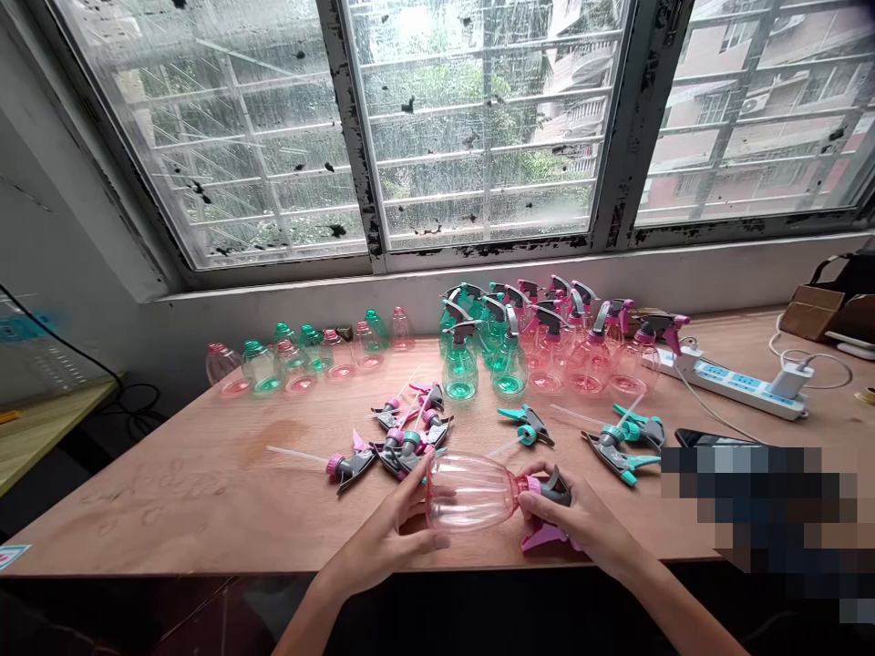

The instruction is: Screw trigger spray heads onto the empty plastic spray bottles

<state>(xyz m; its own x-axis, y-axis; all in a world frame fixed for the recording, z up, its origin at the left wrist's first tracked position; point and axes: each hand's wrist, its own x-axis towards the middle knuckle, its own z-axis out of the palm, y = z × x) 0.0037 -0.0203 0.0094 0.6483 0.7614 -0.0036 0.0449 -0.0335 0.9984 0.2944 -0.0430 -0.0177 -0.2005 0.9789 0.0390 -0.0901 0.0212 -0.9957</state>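
A clear pink spray bottle [471,492] lies sideways in the air above the table's front edge, its base to the left. My left hand [403,524] is closed around the base end. At the neck, my right hand [564,510] grips the pink collar of a grey and pink trigger sprayer [550,489], whose pink trigger points down. How far the collar is screwed on cannot be made out. Just beyond the bottle lies a pile of pink and grey spray heads [410,433]. Teal and grey spray heads [622,442] lie beyond my right hand.
Open-necked pink and green bottles [293,364] stand at the back left of the wooden table [170,483]. Several bottles with sprayers fitted [509,360] crowd the back middle. A white power strip [738,383], a phone [711,439] and a brown bag [820,301] are on the right.
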